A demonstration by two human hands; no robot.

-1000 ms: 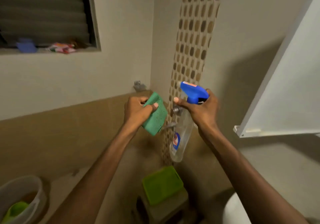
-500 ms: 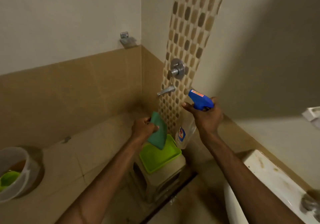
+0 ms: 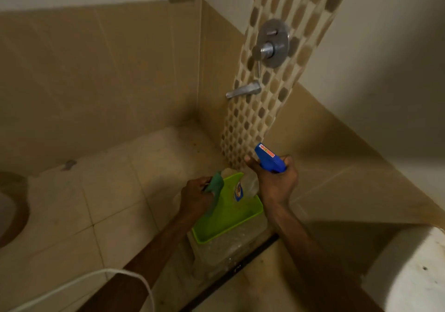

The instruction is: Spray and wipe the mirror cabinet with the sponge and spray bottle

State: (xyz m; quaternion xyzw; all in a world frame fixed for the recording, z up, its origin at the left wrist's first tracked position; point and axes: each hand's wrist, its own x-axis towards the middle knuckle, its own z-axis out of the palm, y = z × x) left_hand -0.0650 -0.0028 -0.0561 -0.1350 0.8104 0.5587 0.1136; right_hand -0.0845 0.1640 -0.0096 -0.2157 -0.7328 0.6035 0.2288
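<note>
My left hand (image 3: pixel 196 197) grips a green sponge (image 3: pixel 216 185) just over the left edge of a lime green tray (image 3: pixel 226 225). My right hand (image 3: pixel 277 182) holds a clear spray bottle (image 3: pixel 242 188) by its blue trigger head (image 3: pixel 269 158), the bottle's body hanging down over the tray's far corner. The tray rests on a pale plastic stool (image 3: pixel 228 251) on the floor. The mirror cabinet is out of view.
A chrome shower valve (image 3: pixel 271 44) and spout (image 3: pixel 243 91) sit on the mosaic strip of the wall. A white toilet tank (image 3: pixel 414 270) stands at the lower right, a white hose (image 3: pixel 101 275) curves at the bottom left. A bucket's edge (image 3: pixel 9 210) shows far left.
My view has tilted down from the wall and cabinet to the floor. Both hands have lowered with the sponge and the bottle, down to the green tray.
</note>
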